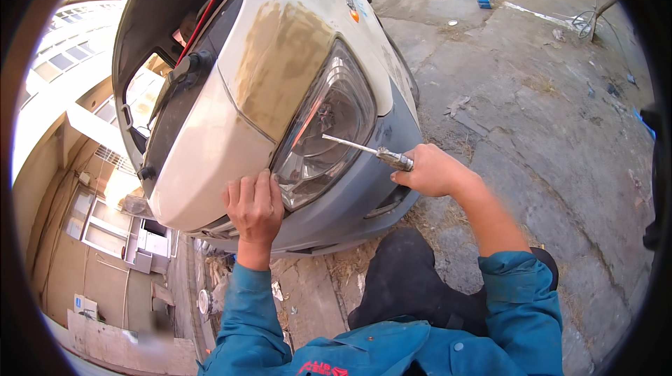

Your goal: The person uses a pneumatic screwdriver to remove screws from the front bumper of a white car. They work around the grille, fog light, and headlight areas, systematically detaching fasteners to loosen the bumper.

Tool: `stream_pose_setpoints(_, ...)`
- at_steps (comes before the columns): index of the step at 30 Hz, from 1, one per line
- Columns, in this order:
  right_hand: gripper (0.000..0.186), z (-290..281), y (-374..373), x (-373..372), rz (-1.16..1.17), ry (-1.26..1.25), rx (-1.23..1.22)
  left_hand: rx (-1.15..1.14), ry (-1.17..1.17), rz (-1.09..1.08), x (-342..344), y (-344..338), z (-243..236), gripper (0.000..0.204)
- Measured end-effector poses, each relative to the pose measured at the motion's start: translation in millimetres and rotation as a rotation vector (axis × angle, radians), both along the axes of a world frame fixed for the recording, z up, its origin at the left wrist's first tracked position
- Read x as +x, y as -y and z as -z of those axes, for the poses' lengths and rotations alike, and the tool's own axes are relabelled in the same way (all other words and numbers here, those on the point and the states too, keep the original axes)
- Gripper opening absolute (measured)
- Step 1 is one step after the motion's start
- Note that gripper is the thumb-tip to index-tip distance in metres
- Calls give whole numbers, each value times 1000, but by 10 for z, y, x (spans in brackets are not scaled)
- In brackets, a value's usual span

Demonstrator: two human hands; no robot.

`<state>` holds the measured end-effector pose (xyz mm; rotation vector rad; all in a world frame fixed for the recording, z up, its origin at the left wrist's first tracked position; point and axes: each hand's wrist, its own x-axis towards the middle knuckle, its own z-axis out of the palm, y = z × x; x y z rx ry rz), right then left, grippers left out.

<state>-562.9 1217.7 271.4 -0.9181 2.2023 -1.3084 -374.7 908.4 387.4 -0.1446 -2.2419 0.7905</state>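
Note:
A white car's front corner stands before me, with a clear-lensed headlight (343,100) between the hood (210,145) and the grey bumper (336,215). My left hand (253,209) has its fingers bent and close together at the headlight's inner lower edge, by the hood; its fingertips are partly hidden. In my right hand (437,170) a screwdriver (395,159) is gripped by its worn, greyish handle. The metal shaft points left across the headlight. Whether the tip touches the lens, I cannot tell.
A tan sanded patch (280,58) covers the panel above the headlight. On the cracked concrete ground (504,117) lie a small blue box (484,0) and scattered bits of debris. A building (91,194) stands left of the car. My bent knee (402,264) is close to the bumper.

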Motion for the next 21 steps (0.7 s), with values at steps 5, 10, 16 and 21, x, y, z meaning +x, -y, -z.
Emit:
stream_pose_setpoints(5, 41, 76, -15, -82, 43, -56, 37, -115, 62, 131, -468, 42, -524, 64)
stream_pose_setpoints(10, 45, 380, -385, -462, 309, 32, -60, -145, 89, 119, -793, 126, -747, 111)
stream_pose_setpoints(16, 49, 1073, -410, -790, 414, 261, 140, -160, 241, 159, -951, 40, -1014, 105)
stream_pose_setpoints(21, 38, 1482, -156, -863, 375, 341, 180, -131, 383, 181, -1208, 47, -1458, 96)
